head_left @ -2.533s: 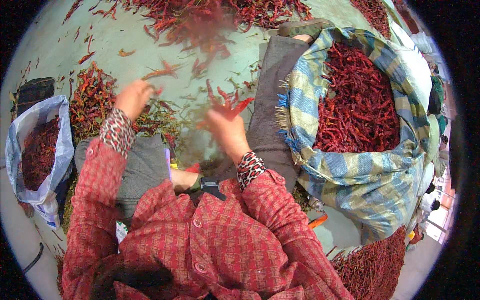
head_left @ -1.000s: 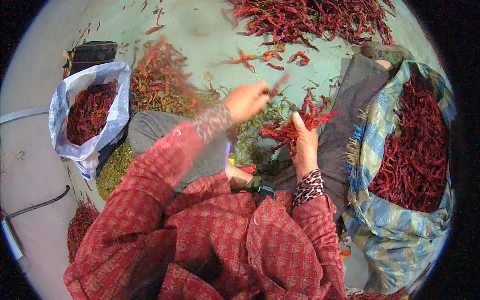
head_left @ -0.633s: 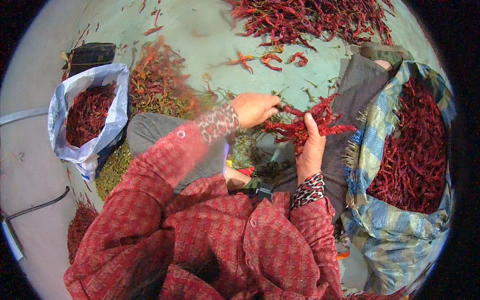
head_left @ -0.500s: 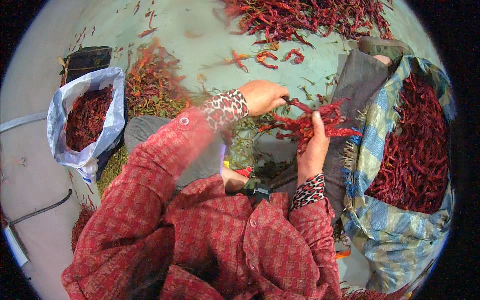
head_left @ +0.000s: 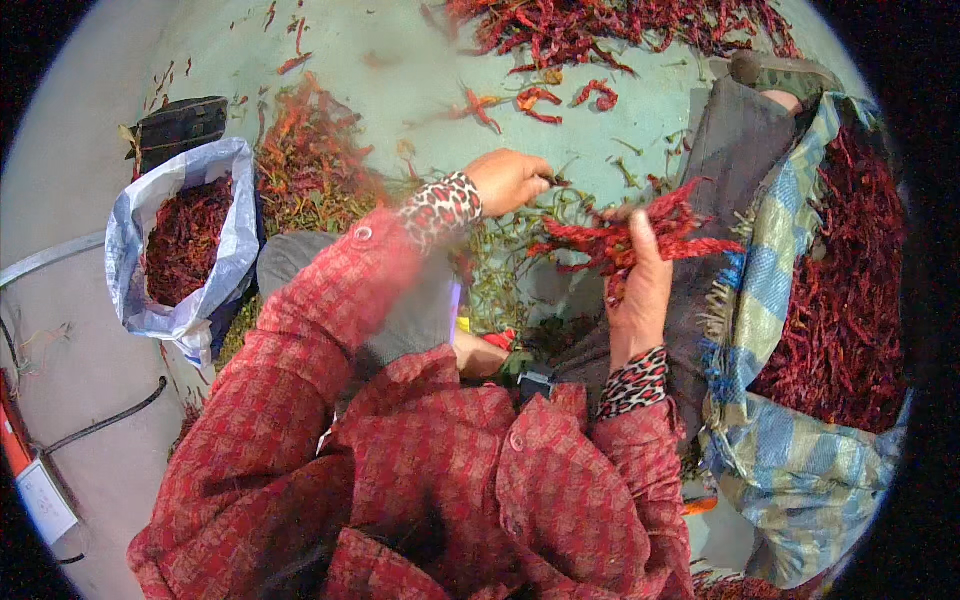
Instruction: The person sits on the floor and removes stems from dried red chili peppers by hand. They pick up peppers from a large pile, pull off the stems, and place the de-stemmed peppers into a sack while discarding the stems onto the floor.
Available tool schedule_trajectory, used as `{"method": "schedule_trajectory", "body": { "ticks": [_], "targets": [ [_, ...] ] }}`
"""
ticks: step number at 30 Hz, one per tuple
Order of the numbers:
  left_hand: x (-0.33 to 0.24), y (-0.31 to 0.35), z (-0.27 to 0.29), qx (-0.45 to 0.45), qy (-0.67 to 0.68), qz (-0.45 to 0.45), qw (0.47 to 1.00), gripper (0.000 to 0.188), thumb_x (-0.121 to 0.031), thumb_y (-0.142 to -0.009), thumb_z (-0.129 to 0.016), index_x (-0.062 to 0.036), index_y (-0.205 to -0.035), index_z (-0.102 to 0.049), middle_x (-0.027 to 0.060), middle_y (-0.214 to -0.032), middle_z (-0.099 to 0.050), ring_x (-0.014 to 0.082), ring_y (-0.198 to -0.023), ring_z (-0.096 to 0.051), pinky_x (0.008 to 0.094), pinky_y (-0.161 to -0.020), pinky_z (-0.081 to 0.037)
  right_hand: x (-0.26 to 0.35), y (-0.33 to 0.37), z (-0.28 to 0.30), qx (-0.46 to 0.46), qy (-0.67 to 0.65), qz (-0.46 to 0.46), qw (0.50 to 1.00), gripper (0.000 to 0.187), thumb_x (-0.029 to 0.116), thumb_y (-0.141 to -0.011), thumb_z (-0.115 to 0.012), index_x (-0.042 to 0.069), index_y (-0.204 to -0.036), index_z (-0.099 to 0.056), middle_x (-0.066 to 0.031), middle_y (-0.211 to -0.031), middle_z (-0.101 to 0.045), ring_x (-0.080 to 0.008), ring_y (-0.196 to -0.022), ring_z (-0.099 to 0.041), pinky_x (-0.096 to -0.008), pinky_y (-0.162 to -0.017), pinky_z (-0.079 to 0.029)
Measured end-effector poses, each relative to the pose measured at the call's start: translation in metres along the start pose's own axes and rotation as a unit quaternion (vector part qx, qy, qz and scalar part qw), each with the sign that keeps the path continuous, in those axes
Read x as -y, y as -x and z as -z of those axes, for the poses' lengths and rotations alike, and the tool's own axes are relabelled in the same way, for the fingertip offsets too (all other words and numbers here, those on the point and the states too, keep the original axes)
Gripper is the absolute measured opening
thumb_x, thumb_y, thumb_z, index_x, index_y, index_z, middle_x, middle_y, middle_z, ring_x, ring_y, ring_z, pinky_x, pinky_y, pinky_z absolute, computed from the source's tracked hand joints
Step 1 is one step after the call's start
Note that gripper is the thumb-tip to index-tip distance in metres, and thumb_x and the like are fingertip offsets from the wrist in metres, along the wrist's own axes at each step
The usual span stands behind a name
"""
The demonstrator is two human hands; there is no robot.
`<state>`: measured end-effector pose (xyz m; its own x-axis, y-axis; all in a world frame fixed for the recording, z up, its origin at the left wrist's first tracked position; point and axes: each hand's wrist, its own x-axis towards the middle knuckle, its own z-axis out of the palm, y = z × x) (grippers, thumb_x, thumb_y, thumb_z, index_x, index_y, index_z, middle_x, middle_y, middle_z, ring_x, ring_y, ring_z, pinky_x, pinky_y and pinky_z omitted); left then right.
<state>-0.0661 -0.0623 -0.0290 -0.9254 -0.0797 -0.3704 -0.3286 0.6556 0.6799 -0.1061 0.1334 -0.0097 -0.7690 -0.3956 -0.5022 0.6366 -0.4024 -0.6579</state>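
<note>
A loose bunch of dried red chilies (head_left: 640,238) is gripped in my right hand (head_left: 640,290), the thumb pressed over the top and the tips sticking out on both sides. Left of the bunch and slightly farther away, my left hand (head_left: 512,182) is closed in a pinch. A small dark bit shows at its fingertips, too small to name. The two hands are apart. Below them on the floor lie scattered green-brown chili stems (head_left: 497,275).
A blue-and-white striped woven sack (head_left: 765,330) full of red chilies stands at right. At left are a smaller white sack (head_left: 124,255) of darker chilies and a heap of chilies and stems (head_left: 310,160). A large chili pile (head_left: 600,30) lies at the far side.
My left hand has pulled away from the chili bunch, moving left and slightly farther off. My right hand, still holding the bunch, has shifted a little to the right.
</note>
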Motion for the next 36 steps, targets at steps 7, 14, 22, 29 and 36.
{"method": "schedule_trajectory", "body": {
  "ticks": [7,14,22,29,36],
  "targets": [
    [-0.055,-0.012,0.001,0.049,-0.150,-0.122,0.980,0.039,-0.018,-0.080,-0.044,-0.0122,-0.118,-0.035,0.0176,-0.071,-0.055,0.0313,-0.066,-0.055,0.0391,-0.056,-0.044,-0.015,-0.006,0.005,-0.007,0.076,-0.005,0.997,0.023,0.016,-0.077,-0.060,0.004,-0.096,-0.052,-0.0020,-0.084,-0.057,-0.0115,-0.076,-0.054,-0.0248,-0.068,-0.044],
    [-0.049,0.024,-0.016,-0.004,-0.052,-0.155,0.987,0.039,-0.014,-0.078,-0.047,-0.0032,-0.113,-0.036,0.0178,-0.079,-0.056,0.0344,-0.071,-0.055,0.0414,-0.059,-0.043,-0.019,0.000,0.007,0.009,0.230,0.049,0.972,0.019,0.016,-0.077,-0.059,0.003,-0.091,-0.059,0.0007,-0.080,-0.059,-0.0069,-0.071,-0.052,-0.0233,-0.064,-0.042],
    [-0.088,0.066,-0.016,-0.101,-0.062,-0.053,0.992,0.020,-0.013,-0.075,-0.048,-0.0038,-0.092,-0.049,0.0188,-0.074,-0.055,0.0351,-0.072,-0.055,0.0392,-0.062,-0.044,0.006,0.038,-0.011,0.101,0.273,0.176,0.940,0.012,0.006,-0.074,-0.060,0.002,-0.085,-0.057,-0.0023,-0.078,-0.058,-0.0076,-0.068,-0.051,-0.0224,-0.062,-0.043],
    [-0.150,0.109,0.004,-0.216,0.107,-0.216,0.946,0.016,-0.012,-0.072,-0.053,-0.0083,-0.087,-0.049,0.0140,-0.061,-0.052,0.0303,-0.056,-0.054,0.0353,-0.048,-0.043,0.070,0.108,-0.030,0.069,0.350,0.287,0.889,0.016,0.007,-0.072,-0.062,0.003,-0.087,-0.056,-0.0023,-0.080,-0.057,-0.0128,-0.073,-0.053,-0.0258,-0.065,-0.042],
    [-0.115,0.102,0.026,-0.195,0.031,-0.146,0.969,0.019,-0.019,-0.079,-0.047,-0.0069,-0.094,-0.047,0.0145,-0.066,-0.056,0.0312,-0.059,-0.057,0.0370,-0.053,-0.045,0.130,0.143,-0.068,0.315,0.089,0.373,0.868,0.009,0.014,-0.083,-0.045,0.006,-0.080,-0.049,-0.0070,-0.071,-0.053,-0.0176,-0.063,-0.050,-0.0293,-0.059,-0.042]
  ]
}}
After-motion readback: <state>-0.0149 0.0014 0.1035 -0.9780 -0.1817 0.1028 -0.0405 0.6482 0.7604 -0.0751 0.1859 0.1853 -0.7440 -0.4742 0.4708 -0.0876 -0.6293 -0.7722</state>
